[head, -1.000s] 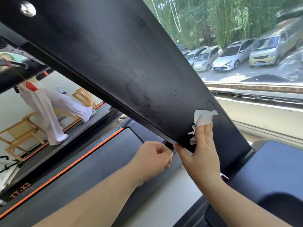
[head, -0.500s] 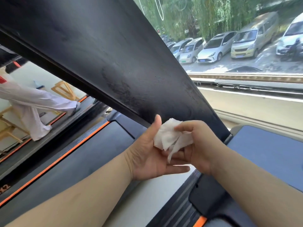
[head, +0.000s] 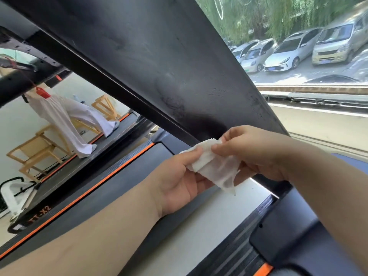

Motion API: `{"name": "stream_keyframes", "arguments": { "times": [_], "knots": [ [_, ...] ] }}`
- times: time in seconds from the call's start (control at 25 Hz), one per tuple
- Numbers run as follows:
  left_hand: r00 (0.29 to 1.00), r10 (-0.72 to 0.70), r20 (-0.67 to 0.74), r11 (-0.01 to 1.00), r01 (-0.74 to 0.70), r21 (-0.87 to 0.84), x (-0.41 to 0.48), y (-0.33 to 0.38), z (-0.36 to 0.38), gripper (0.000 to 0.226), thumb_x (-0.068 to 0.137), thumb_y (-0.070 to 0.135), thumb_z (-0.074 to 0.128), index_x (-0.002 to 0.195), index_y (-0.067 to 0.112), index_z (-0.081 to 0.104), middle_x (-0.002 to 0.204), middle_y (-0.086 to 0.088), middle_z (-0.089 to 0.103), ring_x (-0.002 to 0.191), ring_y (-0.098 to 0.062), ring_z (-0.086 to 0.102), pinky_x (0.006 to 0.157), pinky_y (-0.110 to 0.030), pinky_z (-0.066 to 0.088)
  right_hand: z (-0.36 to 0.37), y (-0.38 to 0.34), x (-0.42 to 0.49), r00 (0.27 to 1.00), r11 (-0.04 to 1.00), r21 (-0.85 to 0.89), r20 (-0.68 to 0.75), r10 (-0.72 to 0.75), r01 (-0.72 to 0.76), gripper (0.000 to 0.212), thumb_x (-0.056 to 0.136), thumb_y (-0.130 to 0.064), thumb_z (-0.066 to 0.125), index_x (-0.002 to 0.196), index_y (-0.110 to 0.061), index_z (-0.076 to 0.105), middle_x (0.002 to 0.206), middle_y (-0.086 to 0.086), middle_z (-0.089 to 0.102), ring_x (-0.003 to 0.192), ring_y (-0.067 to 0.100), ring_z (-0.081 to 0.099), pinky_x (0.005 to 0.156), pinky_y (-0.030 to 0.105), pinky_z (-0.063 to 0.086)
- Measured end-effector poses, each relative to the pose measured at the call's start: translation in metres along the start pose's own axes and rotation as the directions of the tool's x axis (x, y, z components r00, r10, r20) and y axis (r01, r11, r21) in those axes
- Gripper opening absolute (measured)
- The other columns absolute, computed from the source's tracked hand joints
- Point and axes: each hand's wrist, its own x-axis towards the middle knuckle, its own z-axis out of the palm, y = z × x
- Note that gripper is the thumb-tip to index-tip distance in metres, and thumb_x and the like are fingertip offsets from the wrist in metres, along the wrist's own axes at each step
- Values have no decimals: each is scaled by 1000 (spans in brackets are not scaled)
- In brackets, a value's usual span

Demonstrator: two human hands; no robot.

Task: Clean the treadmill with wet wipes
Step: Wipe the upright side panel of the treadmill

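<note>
A white wet wipe (head: 214, 165) hangs between both hands in front of the treadmill's broad black upright (head: 159, 62), which slants across the view and shows smudges on its face. My left hand (head: 179, 176) pinches the wipe's left edge between thumb and fingers. My right hand (head: 253, 150) pinches its upper right part. The wipe is partly unfolded and clear of the upright. Below the hands lies the treadmill deck with its dark side rail (head: 83, 204) and orange stripe.
On the neighbouring treadmill (head: 65, 172) to the left a person in white trousers (head: 65, 120) walks. Wooden stools (head: 33, 154) stand behind it. A window (head: 308, 46) on the right looks onto parked cars. A dark motor cover (head: 288, 240) sits at the lower right.
My right hand lifted the wipe off the upright and brought it to my left hand. Both hands now spread it open between them.
</note>
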Motion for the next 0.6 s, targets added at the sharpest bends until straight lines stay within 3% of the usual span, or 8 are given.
{"name": "stream_keyframes", "arguments": {
  "times": [0.16,0.2,0.28,0.36,0.44,0.48,0.52,0.6],
  "knots": [
    [992,-19,-123,998,11,-64,-2,-3,4,33,109,19,46,135,7,62,125,-17,72,115,-30,71,91,-43,61,-20,9,-16,987,984,-84,26,161,-159,23,99,-26,68,102,-4,63,86,23,76,76,37,77,63,43,64],
    [985,-54,-164,997,45,-58,-2,-6,7,31,108,16,48,134,5,61,123,-18,73,111,-31,73,85,-43,63,-24,12,-16,986,980,-109,-49,160,-164,27,98,-30,69,102,-3,63,80,21,76,71,34,77,58,38,62],
    [958,-105,-267,994,99,-34,-3,-6,10,26,105,6,51,129,3,62,116,-21,75,102,-32,76,73,-43,65,-28,11,-10,930,986,-164,-366,-30,-33,32,98,-36,65,94,-5,65,67,13,74,62,33,73,52,33,55],
    [905,-27,-424,998,2,-59,-5,5,9,23,101,-4,47,120,0,60,104,-20,76,84,-33,77,62,-44,64,-18,-4,0,655,935,-311,-673,-343,171,27,95,-39,57,89,-14,65,73,0,70,75,32,66,66,36,49],
    [849,120,-515,976,-196,-96,-7,23,21,18,96,-6,42,98,0,59,84,-14,70,63,-32,66,57,-38,57,7,-25,12,385,801,-490,-704,-597,345,21,94,-35,56,106,-20,64,101,-1,65,99,27,58,87,38,44],
    [840,177,-513,953,-275,-123,-10,29,36,19,98,1,42,93,3,60,83,-13,65,64,-31,62,60,-37,56,18,-31,20,322,737,-555,-667,-672,387,31,94,-33,56,120,-18,62,117,4,60,112,28,54,97,39,40],
    [851,203,-485,924,-331,-194,-14,32,52,26,102,13,42,94,5,66,89,-12,67,73,-29,65,69,-37,59,24,-35,27,319,701,-590,-628,-710,401,44,94,-35,56,134,-16,56,132,8,53,124,30,48,106,40,36],
    [880,232,-415,866,-381,-324,-25,41,79,42,105,39,42,114,13,73,116,1,74,108,-21,68,105,-37,51,26,-40,35,395,706,-596,-586,-708,382,64,97,-41,53,155,-17,38,154,10,35,141,33,32,118,45,28]
  ]
}}
